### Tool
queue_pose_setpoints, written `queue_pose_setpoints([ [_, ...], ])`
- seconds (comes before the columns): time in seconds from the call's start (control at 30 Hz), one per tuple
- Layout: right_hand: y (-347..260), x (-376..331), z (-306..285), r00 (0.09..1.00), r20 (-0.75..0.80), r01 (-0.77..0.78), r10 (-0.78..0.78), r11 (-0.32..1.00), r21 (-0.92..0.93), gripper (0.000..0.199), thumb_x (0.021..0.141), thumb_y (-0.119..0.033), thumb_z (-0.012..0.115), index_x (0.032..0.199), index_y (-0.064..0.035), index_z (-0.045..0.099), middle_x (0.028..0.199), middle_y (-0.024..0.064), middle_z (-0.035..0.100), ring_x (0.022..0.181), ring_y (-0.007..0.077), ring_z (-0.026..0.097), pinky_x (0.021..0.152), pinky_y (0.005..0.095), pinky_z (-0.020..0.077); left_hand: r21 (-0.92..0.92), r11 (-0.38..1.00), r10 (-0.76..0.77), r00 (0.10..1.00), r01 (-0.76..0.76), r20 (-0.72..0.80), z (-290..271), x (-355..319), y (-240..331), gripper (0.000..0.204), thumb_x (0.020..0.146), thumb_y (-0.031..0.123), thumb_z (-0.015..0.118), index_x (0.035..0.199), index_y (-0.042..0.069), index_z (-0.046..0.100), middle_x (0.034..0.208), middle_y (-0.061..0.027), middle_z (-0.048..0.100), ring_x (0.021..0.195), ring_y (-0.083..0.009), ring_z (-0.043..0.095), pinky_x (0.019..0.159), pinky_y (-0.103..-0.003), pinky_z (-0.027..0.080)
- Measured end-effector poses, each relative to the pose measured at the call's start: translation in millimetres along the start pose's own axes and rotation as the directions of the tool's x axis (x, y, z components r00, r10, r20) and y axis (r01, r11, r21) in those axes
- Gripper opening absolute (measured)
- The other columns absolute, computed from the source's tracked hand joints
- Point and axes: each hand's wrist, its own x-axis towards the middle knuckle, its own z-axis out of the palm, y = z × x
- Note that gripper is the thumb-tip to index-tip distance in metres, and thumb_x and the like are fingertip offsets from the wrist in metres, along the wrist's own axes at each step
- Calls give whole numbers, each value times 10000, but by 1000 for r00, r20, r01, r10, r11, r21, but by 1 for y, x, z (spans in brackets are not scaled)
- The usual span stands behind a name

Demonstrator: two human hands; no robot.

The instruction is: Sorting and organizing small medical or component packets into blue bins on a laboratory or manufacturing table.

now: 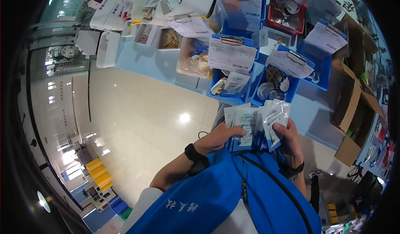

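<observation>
The person's left hand (221,135) is partly closed around a bunch of flat, white-and-blue printed plastic packets (246,123), its thumb laid across their front; its fingers are mostly hidden behind them. The right hand (290,140) grips a second fanned bunch of shiny, silvery-white plastic packets (278,115), thumb pressed on the front, fingers curled out of sight. The two bunches meet between the hands, held upright just in front of the blue zipped jacket (200,196). A black band (197,158) circles the left wrist.

Just beyond the packets, on a pale blue table (154,67), stand two blue plastic bins. The left bin (230,97), ahead of the left hand, holds a white packet and a beige item; the right bin (294,88), ahead of the right hand, holds several small pieces too jumbled to tell. Each carries a clipped white paper sheet. A clear plastic box (182,67) stands left of these bins. Well to the right of the right hand is an open brown cardboard box (348,105).
</observation>
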Motion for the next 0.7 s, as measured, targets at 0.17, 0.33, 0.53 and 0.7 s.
queue_pose_setpoints([
  [0.17,-6,-2,5,999,-47,15,-14,1000,8,576,846,-184,790,1311,51,542,1157,139,686,970,195,703,860,328,580,68,997,38,998,-35,-44,8,2,5,545,918,62,665,1423,-19,475,1289,-126,645,1147,-208,648,976,-335,540],
  [0.33,-4,1,6,998,-69,13,-14,1000,-7,568,868,-203,762,1316,59,530,1157,148,682,972,212,704,852,334,583,109,992,82,992,-71,-98,9,2,9,545,919,68,671,1422,-24,480,1283,-135,658,1136,-215,662,976,-341,546],
  [0.53,-20,3,9,995,-43,89,-85,991,96,601,878,-264,746,1327,66,521,1154,153,676,954,212,705,835,326,590,-75,980,184,982,-182,27,26,-14,62,646,900,136,647,1460,-73,404,1288,-287,640,1133,-381,690,975,-458,582],
  [0.7,-20,5,1,989,-91,116,-114,993,22,630,875,-314,746,1319,72,521,1120,145,678,934,196,708,822,320,604,137,952,284,957,-275,-52,24,-18,78,647,889,168,653,1448,-61,424,1305,-271,641,1122,-341,699,973,-415,577],
])
